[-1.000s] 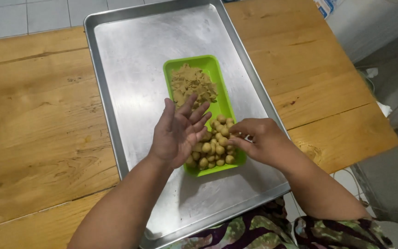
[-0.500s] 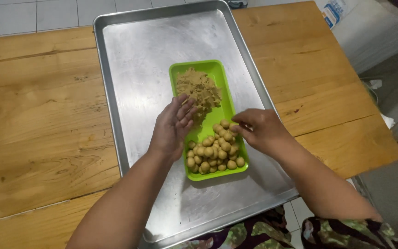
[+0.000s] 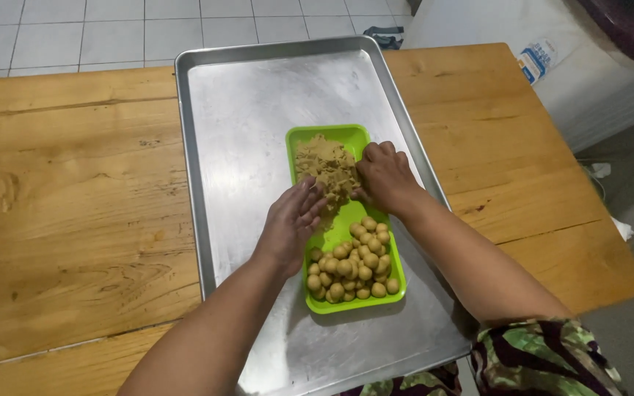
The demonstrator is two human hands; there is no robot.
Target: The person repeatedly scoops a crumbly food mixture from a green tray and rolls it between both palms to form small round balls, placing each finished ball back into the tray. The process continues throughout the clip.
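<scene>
Nearest: patterned clothing (image 3: 544, 359) at the bottom edge, with both forearms reaching out from it over the tray.

Metal baking tray (image 3: 243, 132): large, rectangular, lying lengthwise on a wooden table (image 3: 67, 205); its surface is bare except for one green dish.

Green dish (image 3: 389, 282): small, rectangular, plastic, set right of the tray's middle. Two lots of contents.
- Near half: dough balls (image 3: 352, 268), small, tan, heaped together and touching, filling the near end up to the rim.
- Far half: mound of loose dough (image 3: 326, 165), crumbly, tan, unshaped, piled against the far wall.

Left hand (image 3: 288, 224): palm down at the dish's left rim, fingers extended and slightly spread, tips touching the near edge of the mound. It grips nothing.

Right hand (image 3: 383, 176): knuckles up at the right side of the mound, fingers curled closed into the dough; whether a piece is pinched off cannot be told.

Change: half a second ago both hands were over the heap of balls, the right at its right edge. Both have since gone to the far end of the dish, onto the unshaped dough. Judged from this, another portion is being taken from the mound for shaping.

Beyond the table: pale tiled floor (image 3: 111, 29), and at far right a white surface (image 3: 493, 29).
</scene>
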